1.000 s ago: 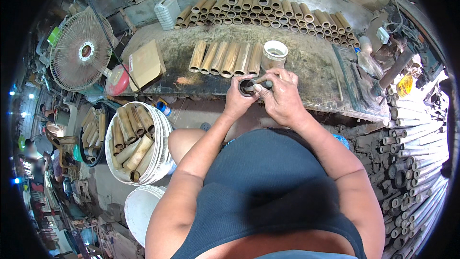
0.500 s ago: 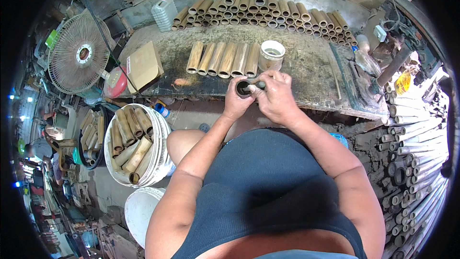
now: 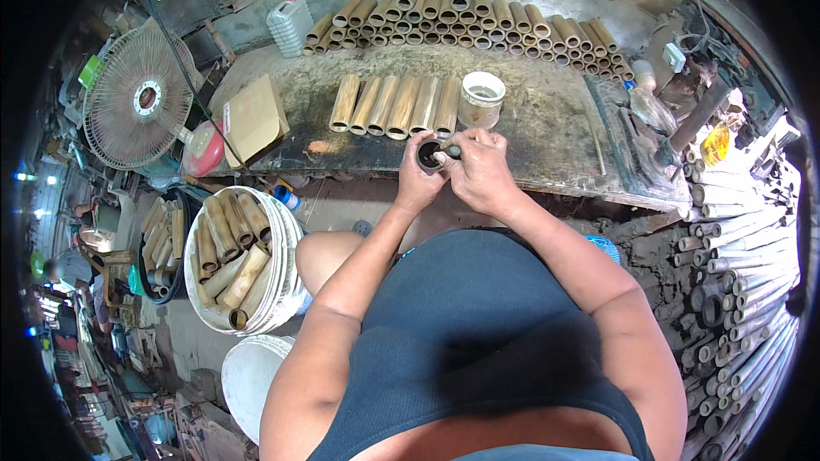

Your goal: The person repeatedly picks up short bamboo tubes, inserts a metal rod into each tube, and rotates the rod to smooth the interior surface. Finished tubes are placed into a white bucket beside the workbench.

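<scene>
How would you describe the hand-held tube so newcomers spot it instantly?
Find the long bench, then the left hand at its near edge. That hand holds the tube, its dark round mouth facing the camera. Unlike the row of tubes on the bench, it is held, with the right hand at its rim.

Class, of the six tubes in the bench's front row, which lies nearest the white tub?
The rightmost tube: it lies beside the tub, while the other five lie farther left.
</scene>
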Tool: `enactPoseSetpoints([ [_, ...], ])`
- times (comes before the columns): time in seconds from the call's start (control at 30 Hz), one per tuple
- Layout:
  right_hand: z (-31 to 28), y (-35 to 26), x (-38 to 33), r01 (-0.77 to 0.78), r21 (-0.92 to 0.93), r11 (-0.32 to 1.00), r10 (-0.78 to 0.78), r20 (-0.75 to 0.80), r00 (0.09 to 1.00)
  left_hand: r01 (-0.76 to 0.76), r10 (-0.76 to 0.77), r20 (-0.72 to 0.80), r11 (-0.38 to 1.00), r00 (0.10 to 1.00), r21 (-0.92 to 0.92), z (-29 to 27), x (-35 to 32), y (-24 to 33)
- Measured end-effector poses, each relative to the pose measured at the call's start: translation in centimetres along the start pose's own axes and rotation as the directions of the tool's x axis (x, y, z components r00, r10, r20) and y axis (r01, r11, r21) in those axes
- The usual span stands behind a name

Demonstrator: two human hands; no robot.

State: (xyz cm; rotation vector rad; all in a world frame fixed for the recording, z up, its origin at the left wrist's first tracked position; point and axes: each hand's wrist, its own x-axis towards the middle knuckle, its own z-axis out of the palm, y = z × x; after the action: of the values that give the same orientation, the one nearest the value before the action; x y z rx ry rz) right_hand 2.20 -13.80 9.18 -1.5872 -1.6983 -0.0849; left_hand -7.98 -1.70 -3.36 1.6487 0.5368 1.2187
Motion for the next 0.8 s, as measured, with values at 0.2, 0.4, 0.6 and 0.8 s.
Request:
enactPoseSetpoints([
  [0.2,-1.0,0.2,-0.5,0.026,0.031,0.999,-0.025,-0.055,0.998,-0.069,0.077,-0.031,0.977,0.997,0.201,-0.1,-0.1,0.9],
  [0.4,-0.7,-0.5,0.1,-0.020,0.046,0.999,0.020,-0.013,1.000,-0.036,0.053,-0.108,0.988,0.993,0.152,0.1,-0.2,2.1],
  [0.6,-0.2,-0.9,0.4,-0.054,-0.003,0.999,0.054,0.003,0.999,-0.073,0.094,-0.086,0.973,0.992,0.220,-0.1,-0.2,1.1],
  [0.8,-1.3,-1.2,0.0,0.062,0.026,0.998,-0.059,-0.088,0.994,-0.077,0.083,-0.036,0.986,0.996,0.147,-0.5,-0.3,0.1],
])
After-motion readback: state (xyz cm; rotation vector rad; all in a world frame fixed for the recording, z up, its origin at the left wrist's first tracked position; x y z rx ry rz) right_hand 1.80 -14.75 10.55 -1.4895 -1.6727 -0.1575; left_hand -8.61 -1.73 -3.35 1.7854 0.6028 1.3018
